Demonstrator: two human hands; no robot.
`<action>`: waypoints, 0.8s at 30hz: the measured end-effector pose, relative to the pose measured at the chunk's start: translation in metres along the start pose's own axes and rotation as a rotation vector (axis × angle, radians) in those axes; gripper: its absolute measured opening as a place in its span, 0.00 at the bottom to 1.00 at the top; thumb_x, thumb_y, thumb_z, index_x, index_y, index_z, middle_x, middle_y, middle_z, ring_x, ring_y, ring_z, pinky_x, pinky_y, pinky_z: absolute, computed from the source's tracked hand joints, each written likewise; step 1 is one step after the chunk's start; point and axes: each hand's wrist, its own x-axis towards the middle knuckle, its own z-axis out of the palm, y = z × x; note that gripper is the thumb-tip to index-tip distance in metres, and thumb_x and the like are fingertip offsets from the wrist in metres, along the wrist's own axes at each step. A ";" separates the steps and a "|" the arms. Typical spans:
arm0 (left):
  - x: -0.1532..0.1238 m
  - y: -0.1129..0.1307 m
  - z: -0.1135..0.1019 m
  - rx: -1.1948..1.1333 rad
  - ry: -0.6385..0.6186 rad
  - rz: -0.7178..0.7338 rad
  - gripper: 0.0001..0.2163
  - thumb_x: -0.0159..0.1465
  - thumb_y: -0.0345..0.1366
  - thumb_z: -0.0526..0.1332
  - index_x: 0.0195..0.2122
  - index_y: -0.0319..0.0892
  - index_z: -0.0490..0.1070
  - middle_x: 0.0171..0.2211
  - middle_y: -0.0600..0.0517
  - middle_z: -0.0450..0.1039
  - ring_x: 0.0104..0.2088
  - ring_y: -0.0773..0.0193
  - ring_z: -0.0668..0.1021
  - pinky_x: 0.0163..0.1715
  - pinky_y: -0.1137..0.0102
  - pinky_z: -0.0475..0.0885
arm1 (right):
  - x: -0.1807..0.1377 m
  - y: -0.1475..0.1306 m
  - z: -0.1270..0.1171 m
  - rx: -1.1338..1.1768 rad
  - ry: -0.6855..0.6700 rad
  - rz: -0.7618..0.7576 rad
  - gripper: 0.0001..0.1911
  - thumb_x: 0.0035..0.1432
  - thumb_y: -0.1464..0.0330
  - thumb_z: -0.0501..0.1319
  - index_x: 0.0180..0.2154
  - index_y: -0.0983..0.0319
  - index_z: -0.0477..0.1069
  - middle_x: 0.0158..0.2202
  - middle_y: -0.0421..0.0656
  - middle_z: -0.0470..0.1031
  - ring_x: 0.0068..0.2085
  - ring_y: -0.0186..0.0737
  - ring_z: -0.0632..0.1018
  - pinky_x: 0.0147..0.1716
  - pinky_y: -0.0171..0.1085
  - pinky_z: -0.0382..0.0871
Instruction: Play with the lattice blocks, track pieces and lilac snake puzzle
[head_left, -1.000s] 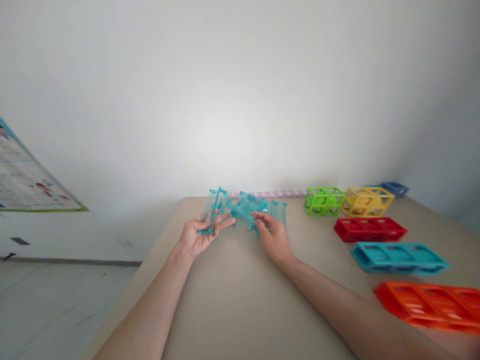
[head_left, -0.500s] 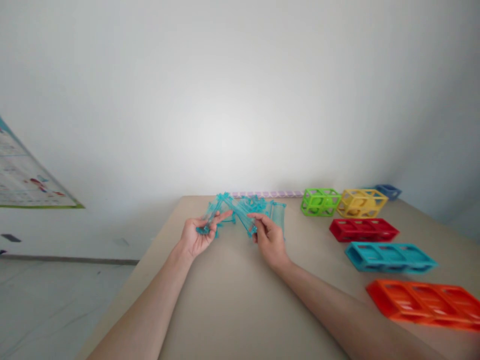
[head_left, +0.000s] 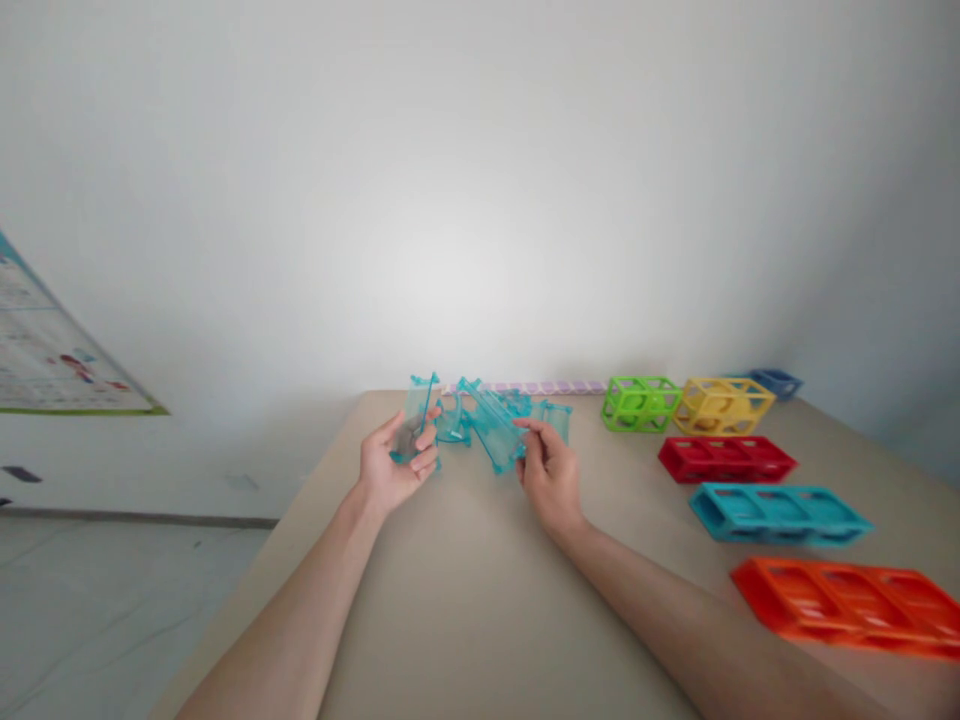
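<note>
Fingers curled round its edges, my left hand point(head_left: 395, 460) holds a translucent teal plastic panel point(head_left: 420, 405) nearly upright, with small knobs at its corners. My right hand point(head_left: 550, 475) pinches the lower end of a second clear teal panel point(head_left: 486, 425), which leans up to the left. A gap separates the two panels. Behind and between them lie more teal pieces: a curved piece point(head_left: 452, 425), and a flat panel point(head_left: 555, 418) behind my right hand. Part of this pile is hidden by the hands and the held panels.
On the right of the table point(head_left: 450, 620) stand open-framed blocks: green point(head_left: 641, 404), yellow point(head_left: 724, 405), red point(head_left: 727, 460), blue-teal point(head_left: 780, 514) and orange point(head_left: 855, 605). A dark blue piece point(head_left: 778, 384) sits farther back. A wall rises behind the table; a poster point(head_left: 67, 340) hangs left.
The two teal panels, which met at the top in a peak, have come apart. The left panel now stands more upright in my left hand, and my right hand has shifted slightly right.
</note>
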 end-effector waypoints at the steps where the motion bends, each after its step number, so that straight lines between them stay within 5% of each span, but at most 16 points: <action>1: 0.002 -0.002 0.003 0.080 0.029 0.016 0.16 0.65 0.41 0.51 0.44 0.34 0.70 0.22 0.53 0.66 0.15 0.69 0.70 0.15 0.73 0.66 | -0.001 -0.001 -0.001 -0.042 0.002 -0.043 0.17 0.66 0.62 0.49 0.49 0.62 0.70 0.21 0.37 0.67 0.20 0.33 0.69 0.21 0.32 0.66; 6: 0.005 -0.030 0.019 0.368 0.137 0.054 0.15 0.64 0.45 0.55 0.41 0.37 0.72 0.28 0.47 0.75 0.24 0.60 0.77 0.28 0.65 0.73 | -0.006 -0.005 0.001 -0.313 -0.086 -0.364 0.21 0.65 0.66 0.51 0.58 0.63 0.62 0.34 0.46 0.74 0.29 0.37 0.74 0.29 0.36 0.73; 13: 0.003 -0.060 0.024 0.629 0.157 0.168 0.15 0.60 0.47 0.62 0.40 0.41 0.72 0.39 0.45 0.78 0.39 0.56 0.79 0.34 0.68 0.73 | -0.011 -0.019 -0.001 -0.443 -0.241 -0.707 0.23 0.63 0.73 0.53 0.60 0.60 0.60 0.43 0.51 0.71 0.43 0.44 0.75 0.43 0.42 0.74; 24: -0.001 -0.051 0.023 0.874 0.297 0.349 0.17 0.60 0.50 0.60 0.37 0.40 0.70 0.32 0.51 0.76 0.28 0.63 0.78 0.28 0.71 0.72 | -0.017 -0.032 -0.008 -0.268 -0.479 -0.686 0.28 0.54 0.75 0.55 0.57 0.63 0.59 0.57 0.55 0.63 0.58 0.50 0.68 0.54 0.49 0.67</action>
